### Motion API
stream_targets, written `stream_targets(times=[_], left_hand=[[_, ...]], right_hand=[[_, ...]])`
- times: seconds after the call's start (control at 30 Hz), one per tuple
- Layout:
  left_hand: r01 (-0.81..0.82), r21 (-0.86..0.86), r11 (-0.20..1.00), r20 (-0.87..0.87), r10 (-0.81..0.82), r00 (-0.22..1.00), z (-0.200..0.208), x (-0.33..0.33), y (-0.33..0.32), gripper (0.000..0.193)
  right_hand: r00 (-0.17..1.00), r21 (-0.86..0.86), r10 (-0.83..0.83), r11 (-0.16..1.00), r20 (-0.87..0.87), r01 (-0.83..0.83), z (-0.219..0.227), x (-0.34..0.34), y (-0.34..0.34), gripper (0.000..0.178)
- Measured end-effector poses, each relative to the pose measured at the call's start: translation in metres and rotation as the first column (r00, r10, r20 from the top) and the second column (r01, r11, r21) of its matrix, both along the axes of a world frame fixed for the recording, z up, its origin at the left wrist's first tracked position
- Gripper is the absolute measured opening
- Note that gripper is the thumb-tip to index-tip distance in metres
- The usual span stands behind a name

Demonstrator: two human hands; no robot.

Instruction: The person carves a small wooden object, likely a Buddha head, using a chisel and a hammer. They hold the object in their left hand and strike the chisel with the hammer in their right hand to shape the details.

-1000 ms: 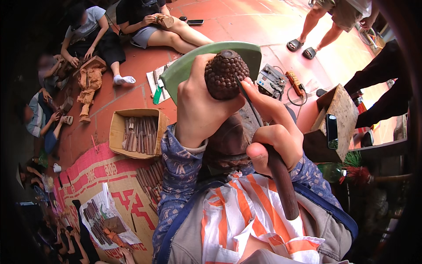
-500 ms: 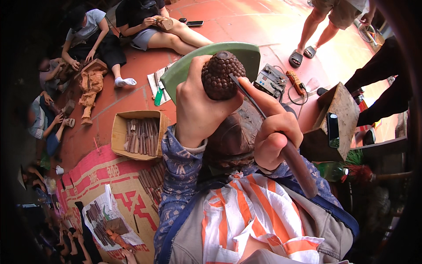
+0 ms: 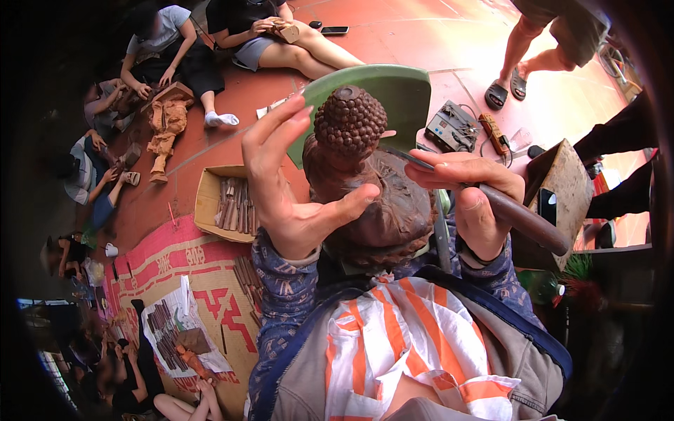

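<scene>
The carved wooden figure (image 3: 372, 203), dark brown with a knobbly round head, is standing upright in the person's lap, between the two hands. The left hand (image 3: 291, 189) is resting against the figure's left side; its fingers are spread apart and reaching up beside the head, while the thumb is pressing across the figure's shoulder, so the hand is bracing rather than closing round it. The right hand (image 3: 474, 203) is sitting just right of the figure, with its fingers clamped together around a carving chisel (image 3: 523, 217). The chisel's dark wooden handle is sticking out to the right past the hand, and its thin metal blade is running left from the fingers to the figure's neck, just under the head. A green plastic chair (image 3: 393, 91) is standing beyond the hands, behind the figure's head.
</scene>
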State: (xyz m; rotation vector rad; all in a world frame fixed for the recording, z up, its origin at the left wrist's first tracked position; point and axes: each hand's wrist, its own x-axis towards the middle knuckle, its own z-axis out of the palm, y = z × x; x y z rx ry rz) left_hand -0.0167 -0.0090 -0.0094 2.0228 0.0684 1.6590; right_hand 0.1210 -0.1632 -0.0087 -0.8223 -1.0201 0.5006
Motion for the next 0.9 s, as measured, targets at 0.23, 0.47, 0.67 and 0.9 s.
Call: stream_targets(times=[0.23,0.47,0.67,0.9], left_hand=[[-0.238,0.343,0.909,-0.259,0.335,0.906,0.000,-0.034,-0.039,0.021],[-0.325,0.264,0.908,-0.171,0.376,0.911,-0.003,-0.023,-0.039,0.023],[-0.356,0.181,0.917,-0.129,0.381,0.916,-0.001,-0.017,-0.043,0.020],[-0.267,-0.200,0.943,-0.012,0.270,0.963,-0.009,-0.010,-0.031,0.025]], right_hand=[[0.952,-0.127,0.303,0.947,0.037,-0.296,0.010,0.012,-0.002,0.038],[0.932,-0.219,0.349,0.906,-0.098,-0.362,0.019,0.010,0.004,0.025],[0.981,-0.199,0.189,0.964,0.037,-0.178,0.021,-0.002,0.007,0.015],[0.971,0.176,-0.022,0.984,0.237,-0.021,0.020,0.015,0.036,0.017]])
